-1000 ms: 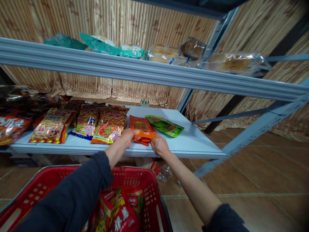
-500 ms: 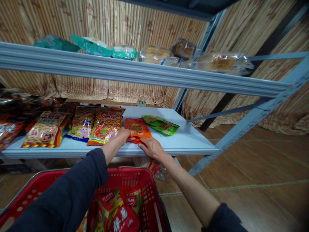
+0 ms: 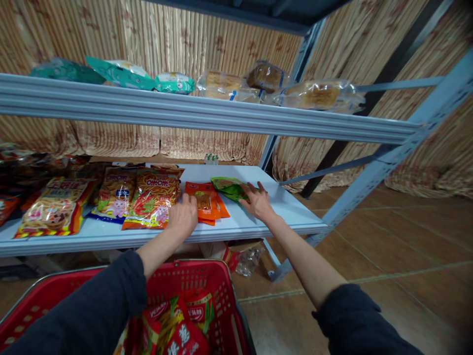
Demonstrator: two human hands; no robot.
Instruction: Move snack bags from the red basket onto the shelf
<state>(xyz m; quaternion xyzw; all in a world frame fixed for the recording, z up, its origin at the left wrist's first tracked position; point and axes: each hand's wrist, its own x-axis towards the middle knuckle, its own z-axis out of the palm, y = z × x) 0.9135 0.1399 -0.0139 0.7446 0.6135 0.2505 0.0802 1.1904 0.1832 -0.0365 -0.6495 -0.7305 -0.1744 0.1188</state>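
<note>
My left hand point(image 3: 183, 215) hovers at the left edge of the orange snack packets point(image 3: 204, 201), its fingers curled; whether it grips anything is hidden. My right hand point(image 3: 257, 201) has its fingers spread over the right end of the green packets point(image 3: 227, 186), at their surface. The orange packets lie overlapping on the pale blue shelf point(image 3: 291, 209). Left of them is a yellow-and-red noodle snack bag point(image 3: 151, 197), beside a similar bag with a blue lower edge point(image 3: 115, 195).
Below the shelf stands a red basket point(image 3: 218, 276) holding red and green packets point(image 3: 185, 335). An upper shelf beam point(image 3: 207, 111) crosses above my hands, carrying bagged bread point(image 3: 318, 93) and teal bags point(image 3: 129, 76). A slanted metal post point(image 3: 388, 158) is at the right.
My right hand has left the orange packets and moved right to the green ones, its fingers spreading. My left hand has drawn back slightly. The view has shifted a little.
</note>
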